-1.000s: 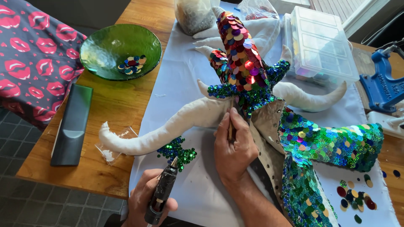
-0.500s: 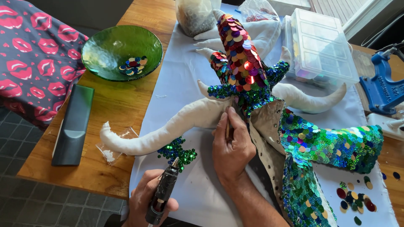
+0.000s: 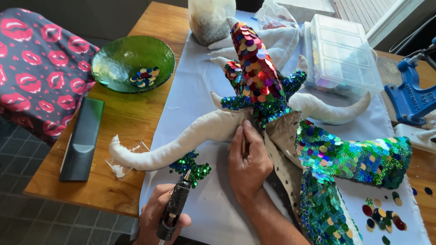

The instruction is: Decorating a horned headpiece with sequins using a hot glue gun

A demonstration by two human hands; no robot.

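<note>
Gripping a dark glue gun [image 3: 175, 209] at the near edge, the left hand [image 3: 160, 217] is closing around its body, with the metal tip pointing up and away toward a small green sequin scrap [image 3: 191, 165] just beyond it. Beside it, the right hand [image 3: 247, 164] is pinching a thin stick [image 3: 244, 144] between thumb and fingers, its fingertips pressing on the stuffed figure [image 3: 254, 109] where a white limb [image 3: 181, 140] is joining the sequined middle. That figure is lying on a pale cloth [image 3: 213, 213] spread over the wooden surface [image 3: 122, 118]. The white limb is stretching out to the left, its curled end resting on a bit of clear plastic [image 3: 129, 156] at the cloth's edge. To the right, green and blue sequined limbs [image 3: 359, 156] are spreading toward the near right corner, with loose sequins [image 3: 386, 220] lying beside them on the cloth. Left of the cloth, a dark flat case [image 3: 83, 138] is lying on the wood. Farther off, a green glass bowl [image 3: 131, 61] is holding a few sequins. Left again, a dark fabric [image 3: 36, 68] printed with red lips is hanging past the edge. At the far side, a clear compartment box [image 3: 343, 56] is sitting near a blue metal tool [image 3: 411, 97], and a jar [image 3: 211, 20] is standing beyond the figure's upright multicoloured sequined limb [image 3: 252, 61].
</note>
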